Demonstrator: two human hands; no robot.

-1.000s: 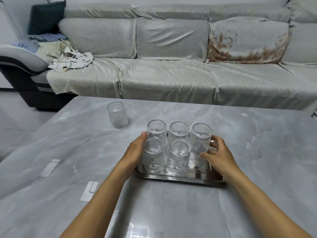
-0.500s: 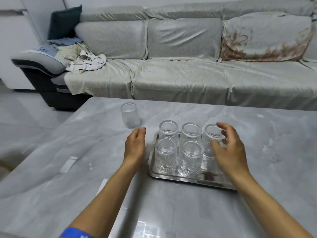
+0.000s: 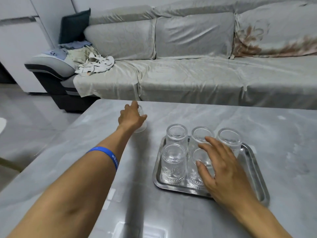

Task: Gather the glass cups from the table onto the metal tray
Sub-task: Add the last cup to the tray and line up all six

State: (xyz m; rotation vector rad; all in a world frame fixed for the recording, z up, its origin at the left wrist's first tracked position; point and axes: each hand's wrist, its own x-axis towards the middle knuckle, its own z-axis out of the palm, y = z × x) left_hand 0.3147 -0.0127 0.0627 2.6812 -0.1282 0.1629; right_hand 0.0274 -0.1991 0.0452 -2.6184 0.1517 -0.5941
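Grey marbled surface (image 3: 214, 117) before a covered sofa (image 3: 188, 74) fills the head view. Five glass cups (image 3: 174, 163) stand inverted on the metal tray (image 3: 257, 170); the last cup (image 3: 142, 125) sits well apart, up-left. It looks rigid, slick and breakable (best clasped around its wall). Left hand (image 3: 131, 117) curls around it, touching the glass. Right hand (image 3: 221, 167) hovers spread-fingered over the tray, holding nothing.
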